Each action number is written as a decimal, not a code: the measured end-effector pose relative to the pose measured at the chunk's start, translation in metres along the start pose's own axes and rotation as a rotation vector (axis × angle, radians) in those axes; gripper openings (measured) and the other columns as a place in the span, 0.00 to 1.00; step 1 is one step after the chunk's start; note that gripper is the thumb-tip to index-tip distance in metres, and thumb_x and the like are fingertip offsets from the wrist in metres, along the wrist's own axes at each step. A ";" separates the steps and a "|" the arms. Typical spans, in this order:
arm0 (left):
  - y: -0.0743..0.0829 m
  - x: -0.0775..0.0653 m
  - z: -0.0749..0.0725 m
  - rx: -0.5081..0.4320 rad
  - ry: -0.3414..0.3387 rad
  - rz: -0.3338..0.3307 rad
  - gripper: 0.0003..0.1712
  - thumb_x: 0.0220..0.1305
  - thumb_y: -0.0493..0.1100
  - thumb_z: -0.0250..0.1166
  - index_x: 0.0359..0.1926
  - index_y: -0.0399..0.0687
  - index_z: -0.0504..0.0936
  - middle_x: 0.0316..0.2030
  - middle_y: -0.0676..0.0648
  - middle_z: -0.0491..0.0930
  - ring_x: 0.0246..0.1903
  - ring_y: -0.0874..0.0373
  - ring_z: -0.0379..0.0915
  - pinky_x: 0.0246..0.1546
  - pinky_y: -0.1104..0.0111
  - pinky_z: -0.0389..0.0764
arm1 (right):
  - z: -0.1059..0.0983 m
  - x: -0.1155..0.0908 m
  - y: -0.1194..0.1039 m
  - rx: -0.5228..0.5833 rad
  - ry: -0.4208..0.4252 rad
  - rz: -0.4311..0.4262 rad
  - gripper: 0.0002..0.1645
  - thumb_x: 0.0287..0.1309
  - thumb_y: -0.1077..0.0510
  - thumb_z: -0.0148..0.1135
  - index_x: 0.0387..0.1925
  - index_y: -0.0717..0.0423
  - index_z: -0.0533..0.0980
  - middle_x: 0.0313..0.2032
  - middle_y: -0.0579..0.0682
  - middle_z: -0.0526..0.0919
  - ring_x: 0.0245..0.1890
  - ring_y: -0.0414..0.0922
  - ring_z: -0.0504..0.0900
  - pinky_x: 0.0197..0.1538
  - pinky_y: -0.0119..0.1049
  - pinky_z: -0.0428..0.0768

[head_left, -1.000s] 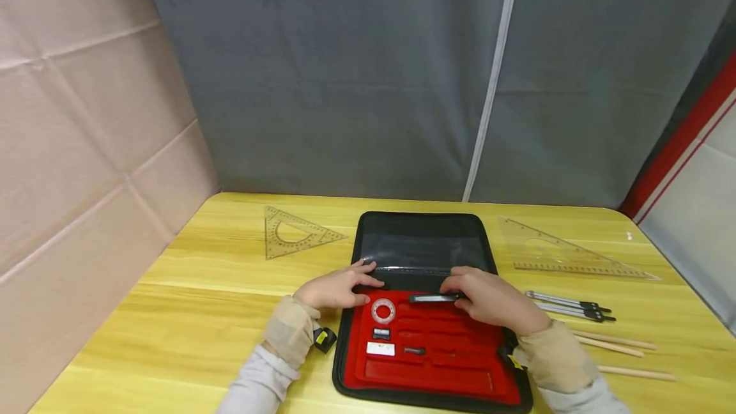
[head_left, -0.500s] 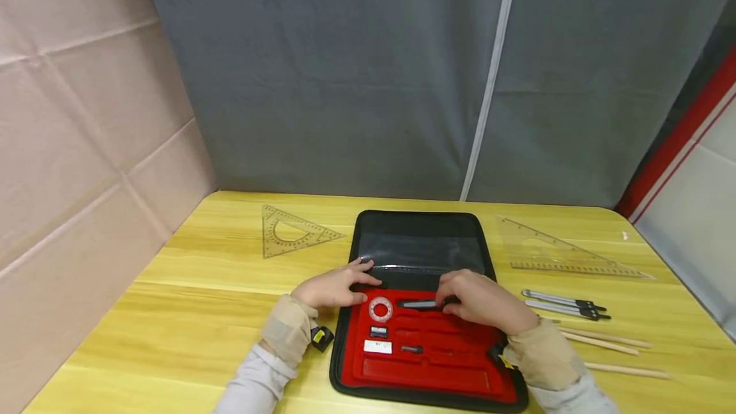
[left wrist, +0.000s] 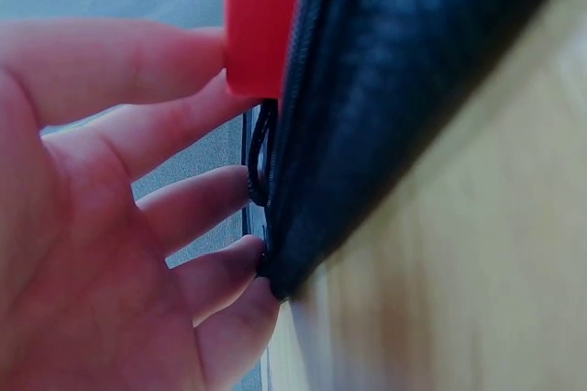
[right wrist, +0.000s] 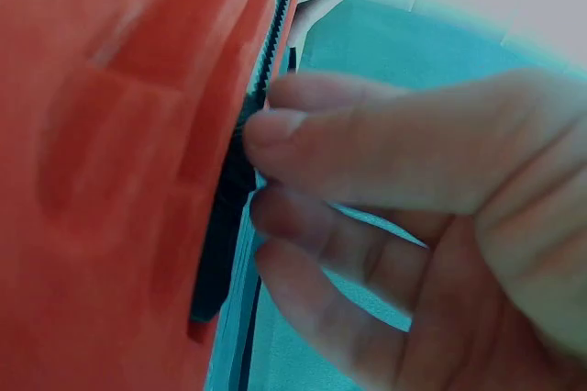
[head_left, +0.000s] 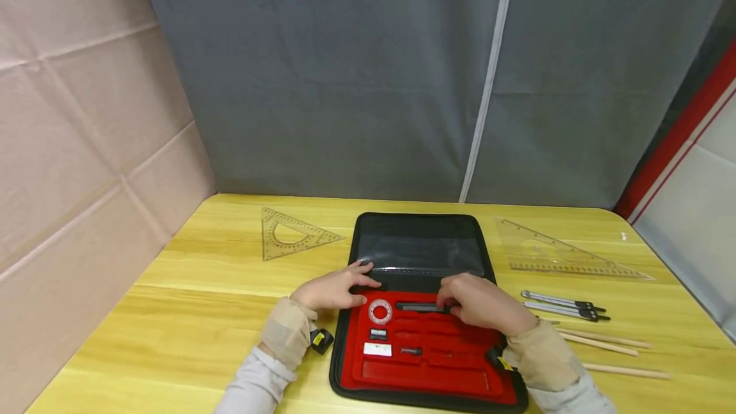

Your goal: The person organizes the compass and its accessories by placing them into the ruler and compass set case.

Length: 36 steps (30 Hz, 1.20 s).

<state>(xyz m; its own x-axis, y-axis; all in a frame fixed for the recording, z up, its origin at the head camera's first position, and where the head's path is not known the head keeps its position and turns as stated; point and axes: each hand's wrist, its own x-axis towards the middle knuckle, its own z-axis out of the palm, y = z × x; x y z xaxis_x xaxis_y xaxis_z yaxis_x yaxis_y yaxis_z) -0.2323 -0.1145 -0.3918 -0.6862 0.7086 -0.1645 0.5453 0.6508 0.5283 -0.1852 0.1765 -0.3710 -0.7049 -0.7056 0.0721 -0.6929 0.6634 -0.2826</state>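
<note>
My right hand [head_left: 483,302] pinches a slim black utility knife [head_left: 415,306] between thumb and fingers. In the right wrist view the knife [right wrist: 216,262] lies along the top slot of a red moulded insert [head_left: 425,372], with a toothed rail beyond the fingertips. The insert fills the lower half of an opened black zip case [head_left: 339,360]. My left hand [head_left: 330,289] rests on the case's left side by the fold, fingers extended. The left wrist view shows its fingertips along the zip edge [left wrist: 303,134]. A white ring [head_left: 371,313], sharpener [head_left: 377,334], eraser [head_left: 377,349] and small dark cylinder [head_left: 411,351] sit in the insert.
Clear set squares lie behind on either side, a left one [head_left: 273,249] and a right one [head_left: 575,268]. Silver-and-black compasses [head_left: 560,309] lie to the right. Closer to me on that side are several wooden sticks [head_left: 625,371]. A grey curtain [head_left: 345,114] hangs behind the table.
My right hand has moved slightly left and lowered the utility knife from above the insert into its top slot. My left hand has stayed in place.
</note>
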 end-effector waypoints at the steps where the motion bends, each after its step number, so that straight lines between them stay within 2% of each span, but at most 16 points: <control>1: 0.000 0.000 0.000 -0.001 -0.001 -0.001 0.25 0.60 0.38 0.58 0.59 0.41 0.78 0.71 0.37 0.58 0.72 0.40 0.46 0.65 0.46 0.62 | 0.000 0.000 0.000 -0.015 0.003 0.006 0.14 0.44 0.74 0.67 0.26 0.52 0.84 0.26 0.40 0.77 0.29 0.39 0.78 0.33 0.33 0.80; 9: -0.002 -0.001 0.000 -0.001 -0.002 -0.005 0.25 0.60 0.38 0.58 0.59 0.41 0.78 0.71 0.37 0.58 0.72 0.40 0.46 0.65 0.46 0.61 | -0.001 0.003 -0.004 -0.047 0.008 0.100 0.08 0.44 0.66 0.74 0.25 0.51 0.83 0.25 0.40 0.78 0.26 0.38 0.75 0.31 0.33 0.78; 15: -0.002 0.000 0.001 0.016 -0.001 0.008 0.25 0.61 0.38 0.58 0.60 0.42 0.77 0.71 0.37 0.58 0.72 0.40 0.46 0.65 0.46 0.61 | -0.005 0.012 -0.005 -0.066 -0.048 0.111 0.11 0.46 0.64 0.73 0.19 0.49 0.78 0.19 0.38 0.74 0.20 0.36 0.67 0.25 0.30 0.71; 21: -0.001 0.001 0.002 0.015 0.004 0.003 0.25 0.61 0.38 0.58 0.60 0.42 0.78 0.71 0.37 0.58 0.72 0.41 0.46 0.66 0.47 0.61 | -0.001 0.024 -0.004 -0.081 -0.071 0.038 0.08 0.49 0.59 0.73 0.22 0.50 0.79 0.20 0.39 0.76 0.20 0.35 0.68 0.27 0.28 0.75; 28: 0.000 0.000 0.000 0.011 -0.002 -0.007 0.25 0.61 0.38 0.57 0.60 0.43 0.78 0.71 0.38 0.58 0.72 0.42 0.45 0.66 0.48 0.61 | 0.003 0.035 -0.001 -0.039 -0.082 -0.049 0.07 0.49 0.66 0.70 0.24 0.52 0.81 0.24 0.41 0.78 0.22 0.34 0.71 0.31 0.29 0.79; 36: 0.003 0.000 0.000 0.002 0.000 -0.020 0.24 0.61 0.38 0.57 0.60 0.43 0.78 0.71 0.38 0.58 0.72 0.41 0.45 0.66 0.48 0.62 | 0.002 0.032 0.001 0.031 -0.066 -0.054 0.08 0.52 0.68 0.67 0.25 0.53 0.82 0.24 0.40 0.78 0.23 0.33 0.72 0.33 0.28 0.80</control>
<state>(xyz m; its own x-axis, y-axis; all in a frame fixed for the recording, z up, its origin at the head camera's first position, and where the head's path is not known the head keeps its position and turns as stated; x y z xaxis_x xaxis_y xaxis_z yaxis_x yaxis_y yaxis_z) -0.2311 -0.1128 -0.3904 -0.6969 0.6954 -0.1754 0.5324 0.6654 0.5233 -0.2080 0.1539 -0.3706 -0.6544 -0.7557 0.0254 -0.7240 0.6166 -0.3093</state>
